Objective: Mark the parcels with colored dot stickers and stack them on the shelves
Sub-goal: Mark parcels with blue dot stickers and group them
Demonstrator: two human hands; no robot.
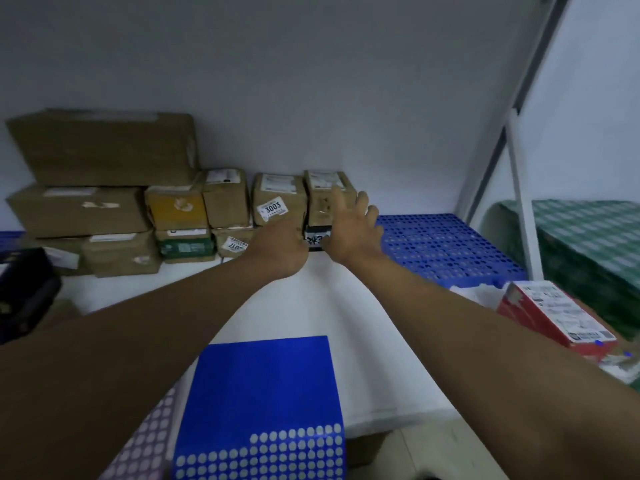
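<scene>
Reaching toward the back of a white shelf (353, 306), both arms stretch to a row of cardboard parcels against the wall. At the far left edge sits a dark box (24, 289), its contents not visible. In the upper left of the frame, a big box (104, 147) lies on a flat box (76, 209), with more cartons (121, 252) beneath. Right of these stands a yellow-taped box (176, 207) on a green box (185, 245), then a small box (225, 199), then a box labelled 3003 (278, 199). All are sealed.

The left hand (280, 247) is at centre frame, fingers curled toward the low black box (316, 239); whether it grips it I cannot tell. The right hand (351, 226) has its fingers spread, resting against the top parcel (327, 192), which stands on that black box.

Bottom centre, a blue sticker sheet (263, 386) lies on the shelf, many dots gone, beside a purple sheet (145, 445) under the left arm. Right of the hands lies a blue perforated pallet (446, 244). At lower right rests a red box (550, 317).
</scene>
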